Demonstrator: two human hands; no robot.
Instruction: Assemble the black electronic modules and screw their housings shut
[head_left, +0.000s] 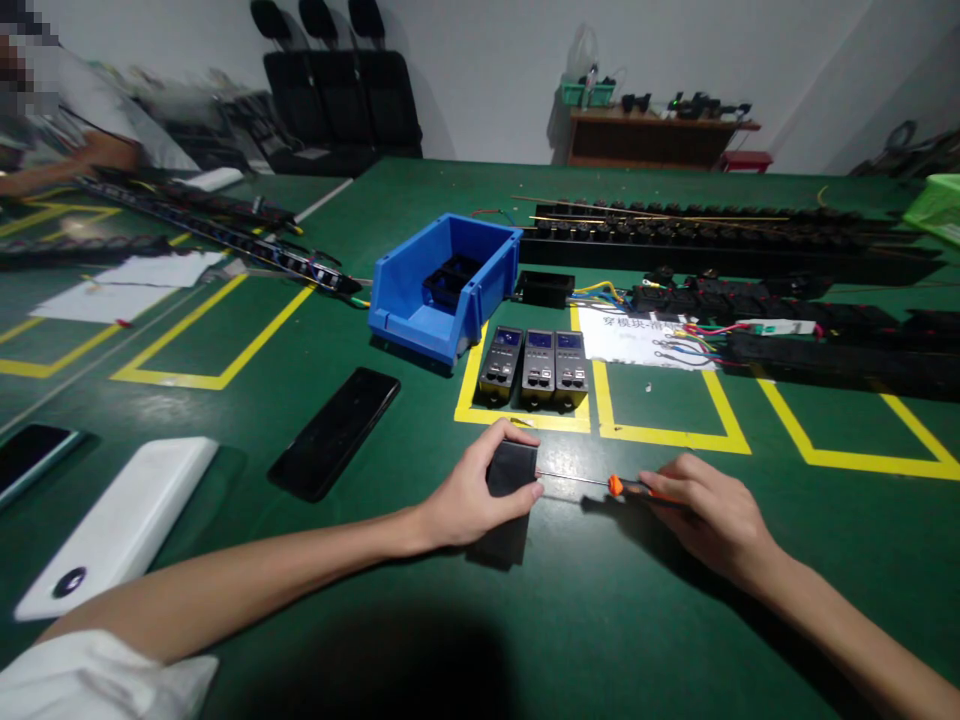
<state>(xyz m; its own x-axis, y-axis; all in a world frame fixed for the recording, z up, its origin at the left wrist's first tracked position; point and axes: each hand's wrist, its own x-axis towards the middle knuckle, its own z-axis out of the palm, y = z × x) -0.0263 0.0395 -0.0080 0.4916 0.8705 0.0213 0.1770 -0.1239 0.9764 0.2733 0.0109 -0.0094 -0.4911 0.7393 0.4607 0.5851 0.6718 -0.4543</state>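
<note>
My left hand (480, 485) is closed around a black box-shaped module (513, 467), thumb and fingers on opposite sides, just above the green table. In my right hand (705, 510) is a screwdriver (616, 486) with an orange and black handle. Its thin shaft points left, and the tip meets the module's right end; whether it sits in a screw I cannot tell. Beyond my left hand, three similar grey-black modules (538, 368) with blue-topped faces stand side by side inside a yellow taped rectangle (525, 420).
A blue bin (420, 335) holding black parts stands behind. Long black rails with wires (750, 300) and a paper sheet (637, 340) lie back right. Left are a black phone (335, 433), a white device (120, 525) and another phone (34, 458). A person (112, 120) works far left.
</note>
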